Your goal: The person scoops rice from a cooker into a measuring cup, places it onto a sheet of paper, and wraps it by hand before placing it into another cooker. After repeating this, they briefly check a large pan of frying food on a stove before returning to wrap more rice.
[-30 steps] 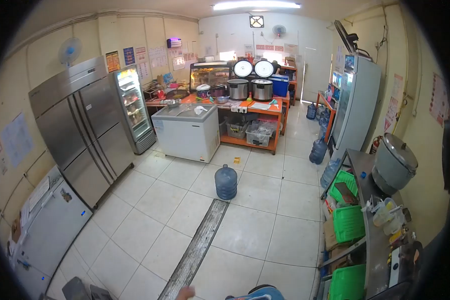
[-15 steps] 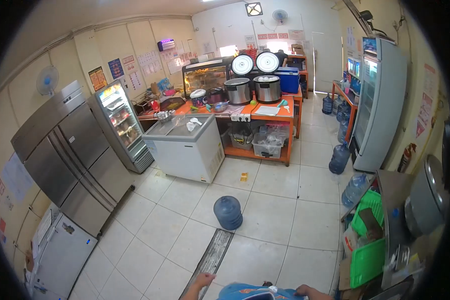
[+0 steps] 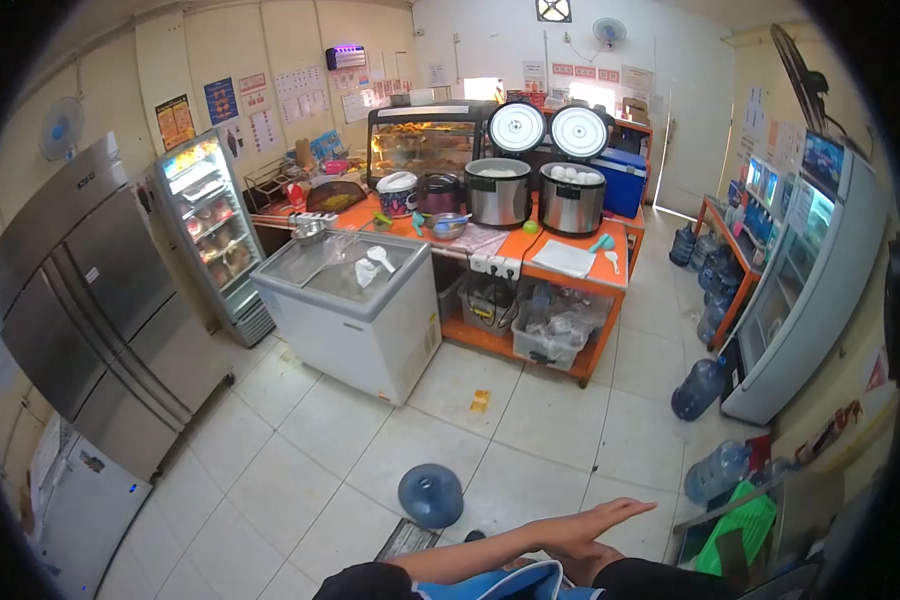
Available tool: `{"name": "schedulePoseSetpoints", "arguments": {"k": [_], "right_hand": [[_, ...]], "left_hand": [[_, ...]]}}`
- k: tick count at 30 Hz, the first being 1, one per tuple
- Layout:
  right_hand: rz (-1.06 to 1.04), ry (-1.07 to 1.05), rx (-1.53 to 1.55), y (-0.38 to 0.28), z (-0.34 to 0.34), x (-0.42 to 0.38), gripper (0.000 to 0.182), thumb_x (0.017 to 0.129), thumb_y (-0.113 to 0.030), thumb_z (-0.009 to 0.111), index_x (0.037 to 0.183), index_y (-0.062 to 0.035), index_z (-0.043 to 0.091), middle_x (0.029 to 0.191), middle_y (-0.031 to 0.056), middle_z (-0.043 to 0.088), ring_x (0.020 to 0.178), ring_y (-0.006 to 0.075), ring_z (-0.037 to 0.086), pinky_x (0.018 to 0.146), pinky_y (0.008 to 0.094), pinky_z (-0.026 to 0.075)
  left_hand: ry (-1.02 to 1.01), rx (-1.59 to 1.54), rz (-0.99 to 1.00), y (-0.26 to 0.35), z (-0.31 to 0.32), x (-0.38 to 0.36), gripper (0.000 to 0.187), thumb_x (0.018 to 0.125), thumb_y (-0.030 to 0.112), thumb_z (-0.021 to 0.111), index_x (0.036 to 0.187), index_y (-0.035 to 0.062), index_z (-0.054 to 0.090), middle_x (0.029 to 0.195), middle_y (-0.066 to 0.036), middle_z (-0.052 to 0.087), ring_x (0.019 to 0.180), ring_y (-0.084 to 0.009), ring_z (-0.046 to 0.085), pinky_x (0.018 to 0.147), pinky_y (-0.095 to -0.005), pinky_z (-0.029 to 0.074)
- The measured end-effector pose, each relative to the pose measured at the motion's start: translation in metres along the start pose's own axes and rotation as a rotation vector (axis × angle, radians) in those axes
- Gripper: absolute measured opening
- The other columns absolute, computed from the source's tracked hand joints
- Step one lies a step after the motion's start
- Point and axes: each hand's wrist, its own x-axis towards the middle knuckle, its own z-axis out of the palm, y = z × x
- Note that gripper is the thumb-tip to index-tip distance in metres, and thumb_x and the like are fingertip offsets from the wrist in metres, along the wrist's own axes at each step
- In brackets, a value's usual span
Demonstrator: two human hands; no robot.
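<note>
My left forearm reaches across my body to the right, and my left hand [image 3: 602,522] is held flat with its fingers stretched out and nothing in it. Just beneath it, my right hand [image 3: 588,560] is at the left hand's wrist or palm, with its fingers mostly hidden. A blue garment [image 3: 515,582] and black sleeves show at the bottom edge. On the tiled floor ahead, a blue water jug [image 3: 431,496] stands apart from both hands, beside a dark floor grate [image 3: 407,540].
A white chest freezer [image 3: 355,350] stands ahead, beside an orange table [image 3: 610,290] with two rice cookers. Steel [image 3: 120,290] and glass-door fridges are on the left. Water jugs [image 3: 698,388], another fridge [image 3: 805,290] and green crates [image 3: 738,528] line the right side.
My left arm has swung across to the right and its fingers have straightened. My hands, previously apart, now overlap. The view has moved closer to the jug and freezer.
</note>
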Motion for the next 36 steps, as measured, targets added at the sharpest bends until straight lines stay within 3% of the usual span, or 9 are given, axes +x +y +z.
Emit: {"name": "schedulePoseSetpoints", "arguments": {"k": [11, 15, 19, 20, 21, 27, 30, 32, 36], "right_hand": [[0.261, 0.112, 0.509, 0.098, -0.249, 0.084, 0.038, 0.091, -0.041, 0.069, 0.109, -0.0082, 0.077, 0.115, 0.0162, 0.075, 0.107, 0.0353, 0.070, 0.094, 0.0475, 0.054], [0.200, 0.088, 0.445, 0.137, -0.362, 0.165, 0.037, 0.091, -0.039, 0.069, 0.109, -0.0084, 0.077, 0.115, 0.0159, 0.075, 0.107, 0.0348, 0.070, 0.093, 0.0473, 0.054], [0.110, 0.039, 0.238, 0.166, -0.476, 0.232, 0.035, 0.091, -0.038, 0.069, 0.108, -0.0087, 0.077, 0.115, 0.0157, 0.075, 0.106, 0.0343, 0.070, 0.093, 0.0472, 0.054], [0.085, 0.031, 0.174, 0.168, -0.503, 0.246, 0.034, 0.091, -0.037, 0.069, 0.108, -0.0087, 0.077, 0.115, 0.0156, 0.075, 0.106, 0.0341, 0.070, 0.093, 0.0471, 0.054], [0.056, 0.029, 0.114, 0.166, -0.534, 0.261, 0.034, 0.091, -0.037, 0.069, 0.108, -0.0088, 0.077, 0.115, 0.0156, 0.075, 0.106, 0.0340, 0.070, 0.093, 0.0471, 0.054], [-0.250, 0.251, -0.038, 0.090, -0.721, 0.348, 0.031, 0.091, -0.035, 0.070, 0.107, -0.0091, 0.078, 0.115, 0.0152, 0.075, 0.106, 0.0333, 0.070, 0.092, 0.0468, 0.054], [-0.421, 0.465, -0.016, 0.042, -0.820, 0.374, 0.030, 0.091, -0.034, 0.070, 0.107, -0.0093, 0.078, 0.114, 0.0151, 0.075, 0.106, 0.0329, 0.070, 0.092, 0.0467, 0.054], [-0.464, 0.589, -0.016, 0.027, -0.883, 0.382, 0.029, 0.091, -0.033, 0.070, 0.106, -0.0094, 0.078, 0.114, 0.0149, 0.075, 0.106, 0.0326, 0.070, 0.092, 0.0466, 0.054], [-0.286, 0.898, 0.315, 0.022, -1.012, 0.373, 0.026, 0.095, -0.027, 0.067, 0.098, -0.0030, 0.077, 0.098, 0.0169, 0.075, 0.091, 0.0328, 0.070, 0.084, 0.0433, 0.054]], "left_hand": [[-0.014, -0.095, -0.015, -0.179, -0.281, 0.127, 0.114, 0.070, 0.004, 0.069, 0.167, 0.0126, 0.010, 0.156, -0.021, 0.033, 0.147, -0.0374, 0.033, 0.124, -0.0444, 0.023], [0.016, -0.090, -0.014, -0.198, -0.373, 0.197, 0.116, 0.066, 0.006, 0.065, 0.167, 0.0121, 0.010, 0.155, -0.022, 0.034, 0.147, -0.0385, 0.032, 0.126, -0.0431, 0.021], [0.125, 0.080, -0.093, -0.305, -0.458, 0.240, 0.116, 0.066, 0.005, 0.064, 0.167, 0.0124, 0.009, 0.155, -0.022, 0.035, 0.149, -0.0387, 0.031, 0.126, -0.0440, 0.022], [0.120, 0.097, -0.172, -0.302, -0.494, 0.254, 0.113, 0.070, 0.015, 0.068, 0.167, 0.0121, 0.009, 0.159, -0.022, 0.031, 0.150, -0.0391, 0.029, 0.125, -0.0465, 0.022], [0.117, 0.118, -0.241, -0.304, -0.528, 0.268, 0.112, 0.075, 0.026, 0.071, 0.167, 0.0117, 0.008, 0.162, -0.022, 0.027, 0.152, -0.0396, 0.026, 0.125, -0.0491, 0.022], [0.097, 0.270, -0.294, -0.323, -0.639, 0.321, 0.113, 0.073, 0.016, 0.074, 0.167, 0.0153, 0.011, 0.161, -0.022, 0.027, 0.151, -0.0404, 0.027, 0.124, -0.0536, 0.022], [0.206, 0.254, -0.299, -0.406, -0.697, 0.305, 0.097, 0.078, 0.004, 0.074, 0.162, 0.0140, 0.027, 0.157, -0.020, 0.034, 0.148, -0.0395, 0.033, 0.122, -0.0464, 0.030], [0.322, 0.249, -0.303, -0.461, -0.743, 0.276, 0.072, 0.082, -0.001, 0.069, 0.150, 0.0093, 0.048, 0.139, -0.019, 0.055, 0.132, -0.0320, 0.054, 0.110, -0.0406, 0.045], [0.419, 0.074, -0.569, -0.535, -0.864, 0.227, 0.039, 0.090, -0.001, 0.064, 0.128, 0.0050, 0.066, 0.107, -0.014, 0.072, 0.099, -0.0231, 0.071, 0.089, -0.0365, 0.056]]}}
